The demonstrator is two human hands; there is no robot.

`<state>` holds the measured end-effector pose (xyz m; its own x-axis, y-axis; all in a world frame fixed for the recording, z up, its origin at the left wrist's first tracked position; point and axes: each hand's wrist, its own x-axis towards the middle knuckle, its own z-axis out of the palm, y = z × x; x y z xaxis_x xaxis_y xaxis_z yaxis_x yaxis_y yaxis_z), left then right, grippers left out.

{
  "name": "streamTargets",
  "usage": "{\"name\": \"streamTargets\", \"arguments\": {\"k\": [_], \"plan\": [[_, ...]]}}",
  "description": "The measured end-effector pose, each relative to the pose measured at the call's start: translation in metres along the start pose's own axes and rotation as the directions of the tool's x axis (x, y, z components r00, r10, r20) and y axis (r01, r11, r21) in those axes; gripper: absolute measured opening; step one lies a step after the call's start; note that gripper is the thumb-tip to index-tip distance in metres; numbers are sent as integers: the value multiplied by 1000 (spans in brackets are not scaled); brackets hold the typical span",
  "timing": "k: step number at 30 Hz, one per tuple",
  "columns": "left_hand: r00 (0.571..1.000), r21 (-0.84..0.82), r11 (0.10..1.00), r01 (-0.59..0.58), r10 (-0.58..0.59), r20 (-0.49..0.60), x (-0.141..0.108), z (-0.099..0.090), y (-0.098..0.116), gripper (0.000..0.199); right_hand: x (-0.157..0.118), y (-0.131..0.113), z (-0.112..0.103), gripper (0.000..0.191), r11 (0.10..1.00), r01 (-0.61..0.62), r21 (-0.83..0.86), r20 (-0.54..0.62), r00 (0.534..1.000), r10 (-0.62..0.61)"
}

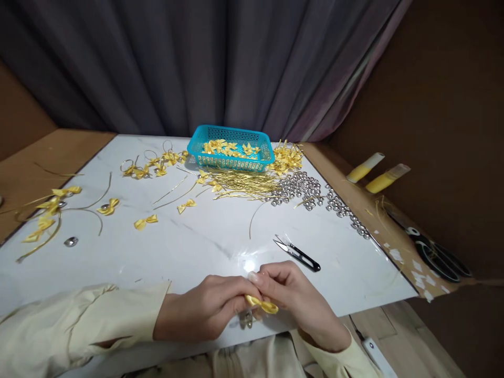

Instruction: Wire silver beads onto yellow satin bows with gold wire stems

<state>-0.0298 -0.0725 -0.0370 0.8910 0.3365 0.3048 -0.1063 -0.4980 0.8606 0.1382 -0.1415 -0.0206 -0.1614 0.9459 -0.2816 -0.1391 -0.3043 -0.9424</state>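
A yellow satin ribbon bow [263,303] is pinched between my two hands near the front edge of the white board. My left hand [214,304] is closed on the bow's left end. From the other side, my right hand [293,294] grips it with thumb and bent fingers, and its fingertips meet those of the left. Just under the bow, a shiny silver bead [248,319] shows; whether it is attached or lies on the board I cannot tell. Black-handled thread snips [298,253] lie beyond my right hand, blades pointing away to the left.
Loose bows [145,222] lie at left, some with gold cord. At the back stands a turquoise basket [232,164] of bows, behind a heap of gold cords [244,182] and silver beads [301,186]. Two glue bottles [388,178] and large scissors [437,257] lie at right.
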Motion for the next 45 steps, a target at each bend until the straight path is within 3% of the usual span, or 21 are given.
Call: {"name": "streamTargets", "arguments": {"k": [3,9,13,16,22,28,31,35,45], "plan": [[998,-62,996,59,-59,11,0,2,0,18,2,1,1,43,989,0,145,-44,999,7],[996,-136,989,56,-64,-54,1,3,-4,19,7,2,0,48,986,61,155,-251,968,-21],[994,-90,995,31,-40,-102,1,2,-5,18,8,7,1,52,967,-61,246,-122,988,94],[994,-46,999,22,-27,-108,0,2,-5,17,8,9,4,52,961,-95,259,-30,994,107],[995,-42,998,46,-50,-89,4,0,-2,17,10,11,10,40,926,-69,372,-76,992,105],[999,89,996,-27,30,-22,2,-1,3,21,17,11,1,52,847,-21,531,-140,984,112],[1000,83,996,-11,13,-24,1,-1,3,21,17,6,-11,50,857,35,515,-215,973,90],[993,-102,989,110,-114,-34,4,-1,3,17,15,1,-24,50,882,116,456,-310,950,36],[964,-267,934,239,-261,-47,6,0,5,15,12,-1,-39,50,911,169,375,-380,925,-15]]}}
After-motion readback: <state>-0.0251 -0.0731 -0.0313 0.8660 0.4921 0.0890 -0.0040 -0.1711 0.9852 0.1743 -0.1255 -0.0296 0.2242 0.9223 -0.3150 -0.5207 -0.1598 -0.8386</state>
